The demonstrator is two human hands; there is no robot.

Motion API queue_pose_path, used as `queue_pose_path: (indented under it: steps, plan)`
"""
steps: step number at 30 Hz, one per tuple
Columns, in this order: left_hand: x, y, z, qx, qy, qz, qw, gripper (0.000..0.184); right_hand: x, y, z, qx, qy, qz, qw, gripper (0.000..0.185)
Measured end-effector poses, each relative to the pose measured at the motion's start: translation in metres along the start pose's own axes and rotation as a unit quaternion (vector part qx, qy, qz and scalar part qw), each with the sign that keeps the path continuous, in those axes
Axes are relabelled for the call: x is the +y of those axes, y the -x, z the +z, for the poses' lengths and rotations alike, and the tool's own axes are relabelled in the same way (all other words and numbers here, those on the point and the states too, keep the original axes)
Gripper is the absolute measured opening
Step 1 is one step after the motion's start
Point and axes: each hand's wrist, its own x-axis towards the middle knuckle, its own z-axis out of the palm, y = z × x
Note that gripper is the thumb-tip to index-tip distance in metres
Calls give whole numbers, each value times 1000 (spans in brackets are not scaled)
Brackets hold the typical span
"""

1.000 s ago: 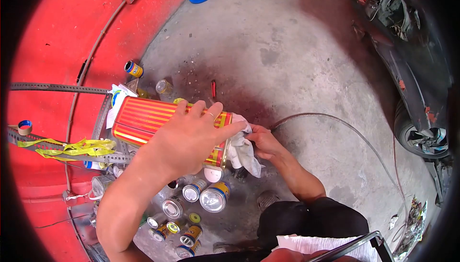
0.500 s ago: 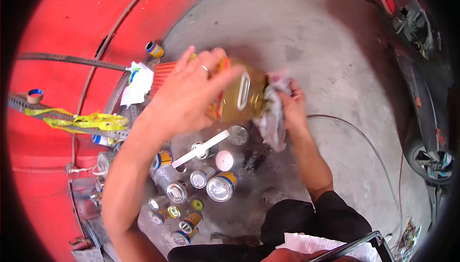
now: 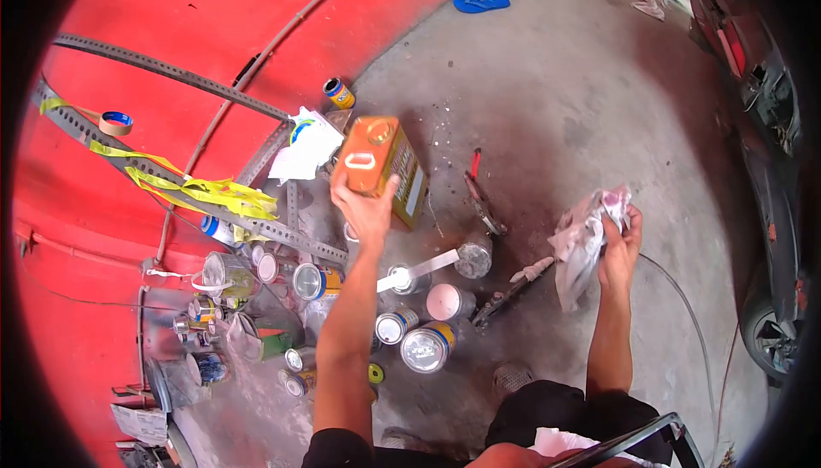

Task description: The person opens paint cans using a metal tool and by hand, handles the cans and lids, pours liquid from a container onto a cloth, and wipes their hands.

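Note:
My left hand point(image 3: 366, 210) is closed around the near side of a rectangular metal tin point(image 3: 395, 173). The tin has an orange top with a round cap and a white-looking handle, and its side is gold and printed. It is upright but leans a little, level with the pile of cans. Whether its base touches the floor I cannot tell. On the right, my right hand point(image 3: 621, 245) grips a crumpled whitish cloth point(image 3: 580, 244) with a pink stain, which hangs down from the fingers.
Several paint cans point(image 3: 428, 348) stand below and left of the tin. A white strip point(image 3: 419, 269) lies across some. A red-handled tool point(image 3: 484, 198) is on the floor. Yellow tape strips point(image 3: 205, 197) hang on a perforated metal bar. A hose point(image 3: 697, 331) curves at right beside a vehicle point(image 3: 765, 211).
The tin has turned from tilted toward the cloth to nearly upright, moving left. My right hand and the cloth have moved right, away from it. The view has shifted.

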Motion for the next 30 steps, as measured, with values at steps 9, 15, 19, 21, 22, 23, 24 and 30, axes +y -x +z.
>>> queue_pose_path:
  steps: [9, 15, 19, 21, 22, 23, 24, 30]
  plan:
    - [-14, 48, -39, -123, -165, -71, 976, 112, -39, 37, 31, -62, 30, -12, 998, 35]
    - [48, 15, -141, -387, 559, -193, 707, 105, -66, 71, 98, -156, 31, -61, 985, 49]
    - [91, 8, -233, -420, 791, -152, 418, 113, -101, 123, 191, -326, 94, -197, 920, 52]
    - [92, 6, -267, -401, 790, -126, 446, 116, -101, 145, 227, -371, 141, -361, 844, 58]
    - [93, 8, -281, -382, 791, -126, 461, 119, -100, 154, 243, -367, 193, -498, 762, 61]
    - [90, 11, -291, -374, 798, -108, 461, 119, -99, 171, 259, -415, 215, -508, 724, 62]
    - [86, 14, -299, -367, 804, -95, 459, 119, -98, 193, 274, -459, 239, -514, 684, 62]
    - [105, 24, -342, -288, 816, -109, 490, 118, -73, 243, 354, -428, 76, -586, 684, 51]
